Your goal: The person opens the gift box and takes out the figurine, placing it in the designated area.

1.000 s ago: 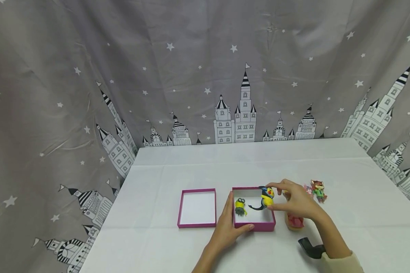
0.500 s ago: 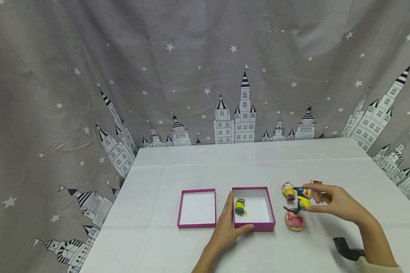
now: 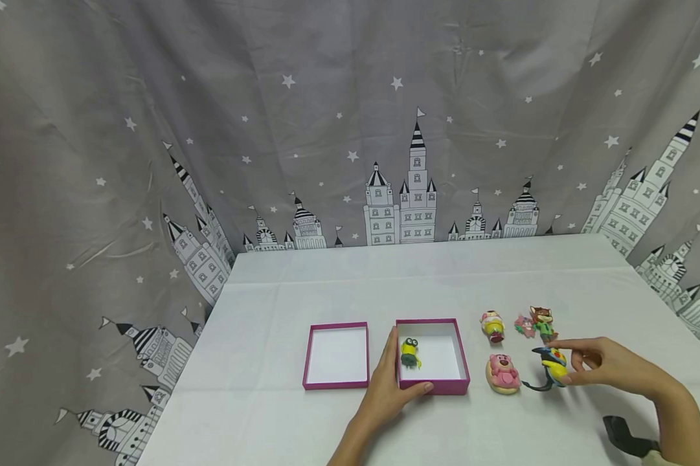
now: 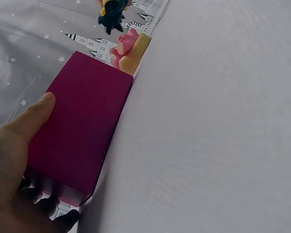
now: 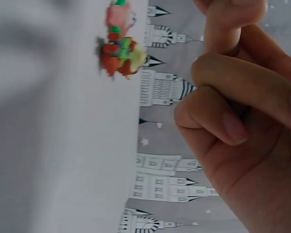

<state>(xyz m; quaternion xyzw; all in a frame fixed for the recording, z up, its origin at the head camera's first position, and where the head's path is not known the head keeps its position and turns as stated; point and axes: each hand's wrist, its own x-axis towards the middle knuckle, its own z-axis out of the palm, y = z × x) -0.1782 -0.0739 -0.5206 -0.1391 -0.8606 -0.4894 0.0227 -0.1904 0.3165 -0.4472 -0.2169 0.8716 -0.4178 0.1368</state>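
Note:
My left hand (image 3: 381, 391) grips the near left corner of a magenta open box (image 3: 450, 388), thumb along its front wall and fingers along its left side. In the left wrist view the thumb lies on the box's magenta side (image 4: 85, 116). Inside the box is a small yellow and green one with big eyes, a minion figurine (image 3: 410, 353). To the right of the box, my right hand (image 3: 618, 366) pinches a yellow and blue figurine with a long dark tail (image 3: 555, 369) between thumb and index finger, close over the table. The right wrist view shows the other fingers curled (image 5: 218, 116).
A shallow magenta-rimmed lid (image 3: 336, 386) lies left of the box. Between box and right hand are a pink bear figurine on a cream base (image 3: 503, 375) and a yellow and pink figurine (image 3: 493, 327). Behind the held figurine are a fox figurine (image 3: 543, 323) and a small pink one (image 3: 524, 326).
My right hand has carried the yellow and blue figurine from over the box rightward, past the other figurines, and lower toward the table. The left hand and box stay in place.

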